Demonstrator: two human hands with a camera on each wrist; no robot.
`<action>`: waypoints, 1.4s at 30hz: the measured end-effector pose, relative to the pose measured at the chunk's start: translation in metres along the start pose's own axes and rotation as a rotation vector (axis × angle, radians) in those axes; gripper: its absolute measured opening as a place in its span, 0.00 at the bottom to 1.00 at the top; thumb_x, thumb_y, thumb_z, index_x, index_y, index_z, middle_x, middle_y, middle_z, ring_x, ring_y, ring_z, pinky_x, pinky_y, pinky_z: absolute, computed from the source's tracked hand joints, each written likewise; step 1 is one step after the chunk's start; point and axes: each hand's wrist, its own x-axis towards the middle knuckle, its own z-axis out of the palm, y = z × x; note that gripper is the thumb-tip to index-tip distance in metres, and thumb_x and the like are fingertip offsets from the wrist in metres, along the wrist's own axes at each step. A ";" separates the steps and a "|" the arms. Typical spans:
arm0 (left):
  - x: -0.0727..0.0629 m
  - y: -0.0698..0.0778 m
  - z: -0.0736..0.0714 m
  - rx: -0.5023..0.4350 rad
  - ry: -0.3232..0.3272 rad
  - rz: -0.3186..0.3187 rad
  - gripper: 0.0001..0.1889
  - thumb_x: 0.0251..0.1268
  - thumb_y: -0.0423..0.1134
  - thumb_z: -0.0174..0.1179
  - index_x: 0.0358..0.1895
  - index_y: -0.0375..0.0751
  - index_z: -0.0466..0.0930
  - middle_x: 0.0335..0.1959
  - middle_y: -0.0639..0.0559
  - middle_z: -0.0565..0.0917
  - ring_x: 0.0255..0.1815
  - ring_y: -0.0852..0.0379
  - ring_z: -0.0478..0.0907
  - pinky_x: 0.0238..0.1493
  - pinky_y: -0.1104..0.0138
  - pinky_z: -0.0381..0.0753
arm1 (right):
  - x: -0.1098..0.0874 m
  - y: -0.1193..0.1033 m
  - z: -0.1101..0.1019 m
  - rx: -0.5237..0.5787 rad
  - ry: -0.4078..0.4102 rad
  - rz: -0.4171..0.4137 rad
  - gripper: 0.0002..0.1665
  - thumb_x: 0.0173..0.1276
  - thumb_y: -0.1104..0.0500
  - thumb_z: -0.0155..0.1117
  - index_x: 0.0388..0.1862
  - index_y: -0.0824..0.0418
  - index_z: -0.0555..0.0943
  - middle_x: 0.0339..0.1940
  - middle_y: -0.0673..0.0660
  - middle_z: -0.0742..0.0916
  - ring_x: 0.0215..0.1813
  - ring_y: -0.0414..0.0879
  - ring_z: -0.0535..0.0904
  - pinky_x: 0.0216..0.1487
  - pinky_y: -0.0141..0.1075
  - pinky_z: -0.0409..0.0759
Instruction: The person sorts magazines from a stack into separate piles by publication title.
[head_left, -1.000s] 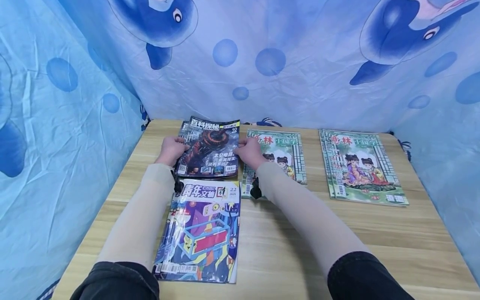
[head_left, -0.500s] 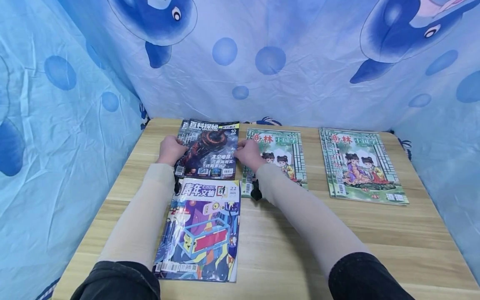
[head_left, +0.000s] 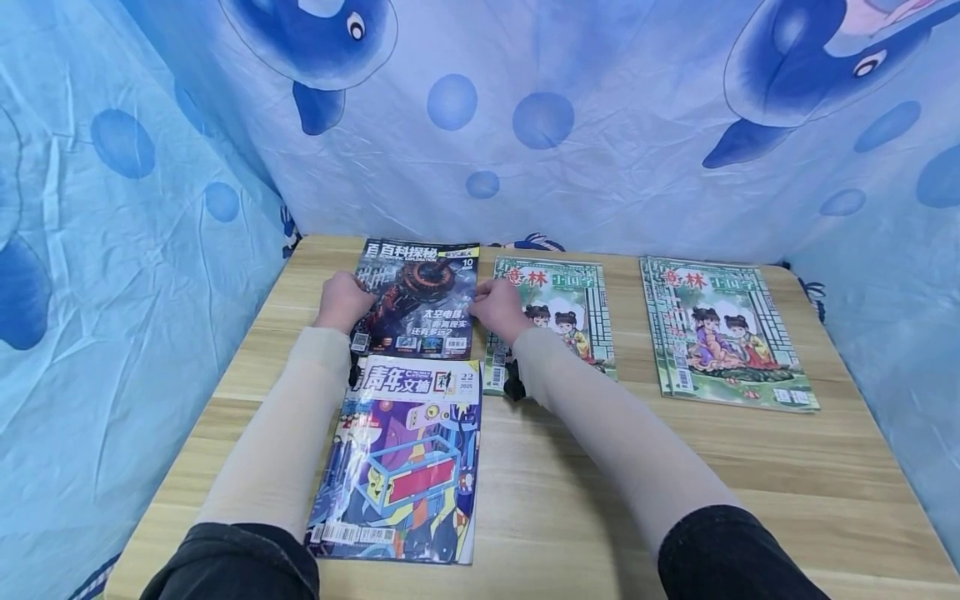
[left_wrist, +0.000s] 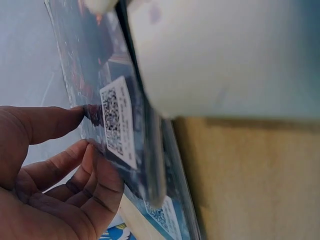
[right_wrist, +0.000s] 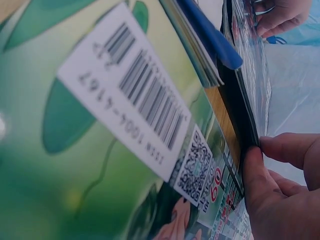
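A dark magazine (head_left: pixel 420 292) with a red machine on its cover lies at the back left of the table, on top of a matching magazine (head_left: pixel 371 257) whose left strip shows. My left hand (head_left: pixel 345 302) pinches its left edge; in the left wrist view, thumb (left_wrist: pixel 55 122) and fingertips meet at that edge, beside a QR code label. My right hand (head_left: pixel 498 307) pinches the opposite edge, thumb and forefinger on the dark pages in the right wrist view. Just in front lies a stack of purple magazines (head_left: pixel 408 467), its top edge right at the dark one's lower edge.
Green magazines (head_left: pixel 558 308) lie right of the dark ones, partly under my right wrist. Another green stack (head_left: pixel 731 333) sits farther right on the wooden table (head_left: pixel 675 475). Blue cloth (head_left: pixel 480 217) with dolphins hangs behind and along the sides.
The dark top magazine has come down from a slight tilt and now lies flatter and closer in line over the one beneath. Both hands keep their hold and have shifted only slightly.
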 end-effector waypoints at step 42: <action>-0.050 0.063 0.007 -0.265 0.115 0.200 0.25 0.71 0.39 0.62 0.65 0.27 0.74 0.54 0.34 0.81 0.53 0.40 0.78 0.51 0.50 0.80 | -0.051 0.010 -0.063 0.241 0.042 -0.154 0.31 0.73 0.53 0.68 0.70 0.64 0.74 0.61 0.59 0.81 0.61 0.48 0.78 0.59 0.41 0.79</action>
